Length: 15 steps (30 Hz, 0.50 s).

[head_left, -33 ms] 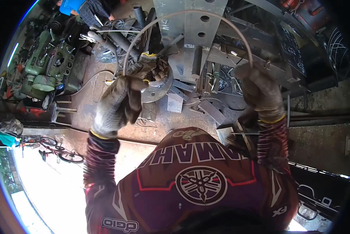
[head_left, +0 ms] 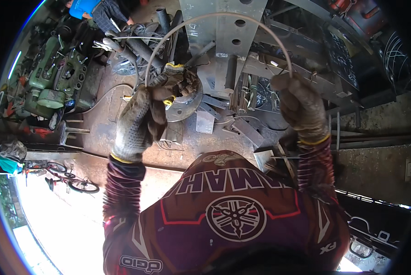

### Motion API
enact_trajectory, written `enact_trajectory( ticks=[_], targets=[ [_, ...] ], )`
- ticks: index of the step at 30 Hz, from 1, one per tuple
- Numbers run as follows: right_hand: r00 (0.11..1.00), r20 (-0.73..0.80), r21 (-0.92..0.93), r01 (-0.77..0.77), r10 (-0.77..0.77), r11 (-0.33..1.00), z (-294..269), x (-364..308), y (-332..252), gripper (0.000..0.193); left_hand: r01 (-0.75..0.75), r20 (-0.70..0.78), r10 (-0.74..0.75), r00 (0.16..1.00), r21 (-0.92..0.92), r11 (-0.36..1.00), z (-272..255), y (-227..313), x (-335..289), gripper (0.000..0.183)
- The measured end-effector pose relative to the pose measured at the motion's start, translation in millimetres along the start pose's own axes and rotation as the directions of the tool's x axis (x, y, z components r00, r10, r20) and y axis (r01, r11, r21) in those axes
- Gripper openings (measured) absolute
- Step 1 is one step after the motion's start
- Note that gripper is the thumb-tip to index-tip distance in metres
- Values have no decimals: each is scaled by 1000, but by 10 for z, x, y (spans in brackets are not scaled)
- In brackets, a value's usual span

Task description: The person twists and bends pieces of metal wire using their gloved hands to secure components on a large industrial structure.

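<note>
Clamping gloved fingers of your left hand (head_left: 136,117) and right hand (head_left: 301,105) on slender, brownish, arched rod or cable (head_left: 223,14), one each side; wide-set hold probably steadies curve over brown workshop floor (head_left: 105,118).

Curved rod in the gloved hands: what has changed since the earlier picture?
The right hand shifted slightly left, with that end of the curved rod; the left hand edged right at the wrist. Both hands still hold the rod.

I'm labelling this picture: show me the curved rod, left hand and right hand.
Curved rod (head_left: 221,14), head view: arc's top.
Left hand (head_left: 138,118), head view: its middle.
Right hand (head_left: 303,108), head view: its middle.
</note>
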State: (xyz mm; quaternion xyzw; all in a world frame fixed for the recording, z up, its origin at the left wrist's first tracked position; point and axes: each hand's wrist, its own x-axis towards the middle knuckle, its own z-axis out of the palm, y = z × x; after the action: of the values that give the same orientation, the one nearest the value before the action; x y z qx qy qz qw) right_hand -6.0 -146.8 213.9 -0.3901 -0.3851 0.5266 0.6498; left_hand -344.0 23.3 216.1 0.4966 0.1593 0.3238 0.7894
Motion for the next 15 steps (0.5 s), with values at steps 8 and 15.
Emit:
enact_trajectory(
  ticks=[8, 15],
  targets=[
    [987, -143, 180, -44, 70, 983, 345, 297, 562, 44, -42, -321, -10, 947, -154, 987, -399, -312, -63, 41],
    [976, -185, 173, -86, 118, 981, 756, 519, 897, 45, -73, -426, 8, 905, -137, 988, -683, -345, -276, 38]
  ],
)
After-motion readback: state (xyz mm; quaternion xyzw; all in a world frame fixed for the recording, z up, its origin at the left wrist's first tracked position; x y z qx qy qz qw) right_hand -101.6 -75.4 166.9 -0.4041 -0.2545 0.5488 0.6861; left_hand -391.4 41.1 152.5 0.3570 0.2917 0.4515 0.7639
